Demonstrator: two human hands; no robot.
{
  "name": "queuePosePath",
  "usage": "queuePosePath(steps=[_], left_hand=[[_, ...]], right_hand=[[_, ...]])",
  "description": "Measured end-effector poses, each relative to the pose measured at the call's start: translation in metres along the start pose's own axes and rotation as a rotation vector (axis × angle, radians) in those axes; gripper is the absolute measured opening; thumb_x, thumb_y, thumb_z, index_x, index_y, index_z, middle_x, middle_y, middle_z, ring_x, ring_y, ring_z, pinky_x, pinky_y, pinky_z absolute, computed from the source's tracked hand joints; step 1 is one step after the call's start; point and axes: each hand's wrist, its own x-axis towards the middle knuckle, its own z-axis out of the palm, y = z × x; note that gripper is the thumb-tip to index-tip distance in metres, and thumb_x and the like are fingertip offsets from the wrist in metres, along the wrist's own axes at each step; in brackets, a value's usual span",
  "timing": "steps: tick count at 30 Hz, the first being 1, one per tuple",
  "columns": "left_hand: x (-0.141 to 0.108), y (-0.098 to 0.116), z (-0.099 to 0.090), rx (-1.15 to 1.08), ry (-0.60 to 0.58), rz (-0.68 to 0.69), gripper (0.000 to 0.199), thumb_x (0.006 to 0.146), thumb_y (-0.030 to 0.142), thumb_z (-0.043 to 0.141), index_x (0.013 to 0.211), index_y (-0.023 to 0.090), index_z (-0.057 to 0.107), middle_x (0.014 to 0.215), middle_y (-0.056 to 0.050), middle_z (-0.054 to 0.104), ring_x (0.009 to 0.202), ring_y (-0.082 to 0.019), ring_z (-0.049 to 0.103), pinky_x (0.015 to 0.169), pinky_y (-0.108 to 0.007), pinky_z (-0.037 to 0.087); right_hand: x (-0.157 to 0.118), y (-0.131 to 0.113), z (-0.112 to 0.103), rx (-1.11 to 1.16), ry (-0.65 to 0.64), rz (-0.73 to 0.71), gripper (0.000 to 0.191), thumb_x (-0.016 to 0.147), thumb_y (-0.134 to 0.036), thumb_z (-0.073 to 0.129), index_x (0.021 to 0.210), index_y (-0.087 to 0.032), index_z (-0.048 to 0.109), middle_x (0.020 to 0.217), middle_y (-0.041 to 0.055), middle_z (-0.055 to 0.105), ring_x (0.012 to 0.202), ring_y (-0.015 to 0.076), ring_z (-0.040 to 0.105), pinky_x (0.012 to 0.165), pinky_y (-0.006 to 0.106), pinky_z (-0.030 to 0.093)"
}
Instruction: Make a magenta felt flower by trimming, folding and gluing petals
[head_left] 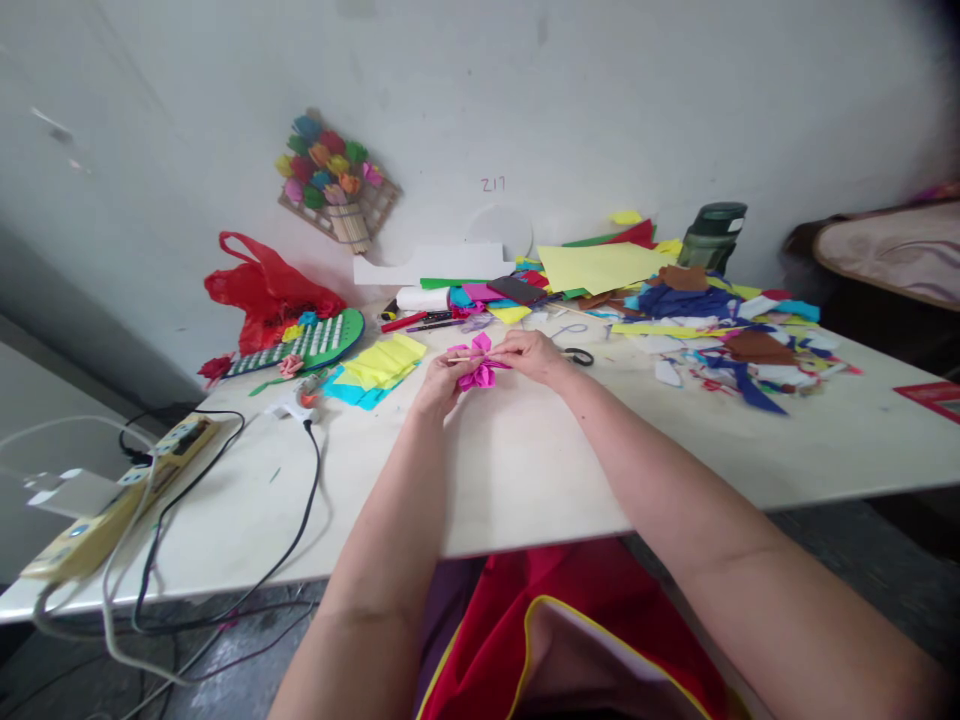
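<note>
Left hand (442,382) pinches a thin pale stick (463,359) while right hand (531,356) pinches the right side of a pink paper flower (480,378), centred over the white table (525,480). Crinkled, rounded petals already flare; I judge it largely shaped, but can't tell whether it's fastened.

Pink flower (480,376), red bag (279,290), yellow-edged red cloth (495,620)
</note>
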Motion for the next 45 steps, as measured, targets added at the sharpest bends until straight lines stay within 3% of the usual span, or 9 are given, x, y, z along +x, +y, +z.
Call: queuePosePath(steps=[13, 24, 32, 35, 43, 45], left_hand=[[0.0, -0.002, -0.002, 0.005, -0.026, 0.025, 0.032, 0.052, 0.025, 0.087, 0.075, 0.011, 0.07, 0.069, -0.003, 0.067, 0.061, -0.01, 0.061, 0.059, -0.021, 0.048], [-0.002, 0.001, 0.003, 0.041, -0.012, 0.061, 0.037, 0.047, 0.032, 0.089, 0.071, 0.013, 0.07, 0.065, -0.001, 0.065, 0.059, -0.009, 0.058, 0.057, -0.021, 0.045], [0.003, -0.001, -0.004, 0.063, 0.038, 0.103, 0.039, 0.05, 0.036, 0.087, 0.076, 0.012, 0.071, 0.066, -0.002, 0.065, 0.057, -0.008, 0.057, 0.057, -0.02, 0.045], [0.003, -0.002, -0.006, 0.077, 0.046, 0.123, 0.038, 0.052, 0.037, 0.086, 0.076, 0.012, 0.07, 0.064, -0.001, 0.064, 0.056, -0.008, 0.056, 0.055, -0.02, 0.044], [0.006, -0.005, -0.014, 0.174, 0.023, 0.172, 0.033, 0.062, 0.042, 0.081, 0.067, 0.013, 0.066, 0.056, 0.0, 0.058, 0.048, -0.006, 0.049, 0.048, -0.02, 0.035], [0.007, -0.005, -0.014, 0.193, 0.019, 0.178, 0.033, 0.062, 0.042, 0.081, 0.066, 0.013, 0.066, 0.055, 0.001, 0.057, 0.047, -0.006, 0.047, 0.047, -0.02, 0.033]], right_hand=[[-0.001, 0.004, -0.002, 0.05, -0.045, -0.064, 0.021, 0.082, -0.034, 0.064, 0.088, -0.021, 0.079, 0.075, 0.0048, 0.067, 0.068, 0.0131, 0.06, 0.063, 0.023, 0.044], [-0.001, 0.009, -0.001, -0.025, -0.049, -0.055, 0.021, 0.084, -0.035, 0.062, 0.093, -0.024, 0.078, 0.081, 0.0051, 0.07, 0.071, 0.0139, 0.061, 0.064, 0.024, 0.043], [-0.004, -0.002, -0.01, -0.149, -0.096, 0.054, 0.022, 0.085, -0.031, 0.061, 0.1, -0.03, 0.076, 0.091, 0.0001, 0.076, 0.077, 0.014, 0.065, 0.068, 0.023, 0.045], [-0.006, -0.003, -0.018, -0.187, -0.086, 0.165, 0.021, 0.082, -0.033, 0.063, 0.098, -0.03, 0.077, 0.094, 0.0005, 0.076, 0.078, 0.0159, 0.066, 0.067, 0.024, 0.046], [-0.01, 0.015, -0.05, -0.296, -0.084, 0.396, 0.022, 0.079, -0.033, 0.064, 0.09, -0.02, 0.077, 0.077, 0.002, 0.075, 0.071, 0.0163, 0.064, 0.063, 0.025, 0.044], [-0.01, 0.017, -0.055, -0.391, -0.037, 0.478, 0.023, 0.08, -0.033, 0.061, 0.093, -0.021, 0.077, 0.084, 0.0027, 0.075, 0.077, 0.0172, 0.065, 0.065, 0.025, 0.044]])
